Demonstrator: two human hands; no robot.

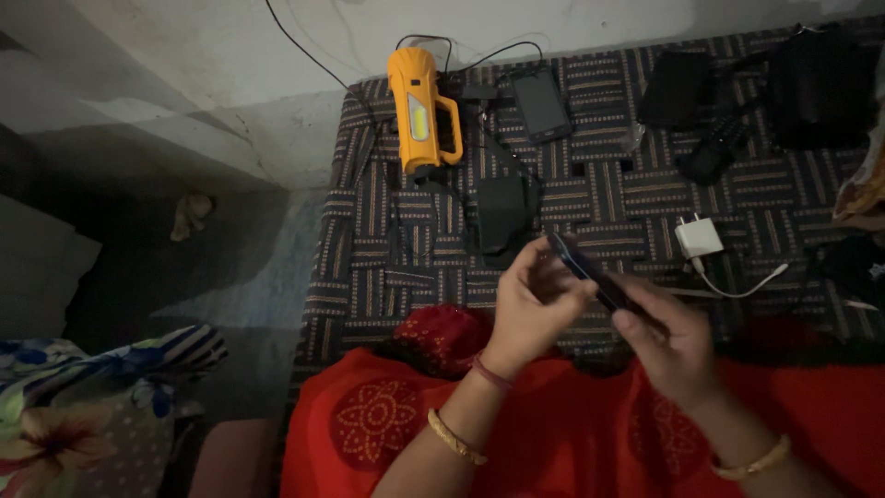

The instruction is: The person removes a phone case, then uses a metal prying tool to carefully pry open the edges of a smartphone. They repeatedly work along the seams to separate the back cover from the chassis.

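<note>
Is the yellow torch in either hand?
No. The yellow torch lies on the patterned mat; both hands hold a dark phone.

1. The scene is dim overall, with no strong lamp visible; the light is soft and falls mostly from twelve o'clock, where the pale wall (277, 55) is the brightest area.
2. The yellow torch (422, 109) at eleven o'clock stands out clearly, bright and fairly sharp, with a mild sheen along its body.
3. The white charger (698, 237) at three o'clock is also bright against the dark patterned cloth (608, 194).
4. Black things at one and two o'clock merge into shadow, their shapes hard to tell.
5. The floor at nine o'clock sinks into deep shade.
6. Both hands, left hand (537, 304) and right hand (671, 343), look slightly soft, and the dark phone (590, 272) between them is blurred.
7. The picture is grainy in the corners, and straight edges bend towards the rim.
</note>
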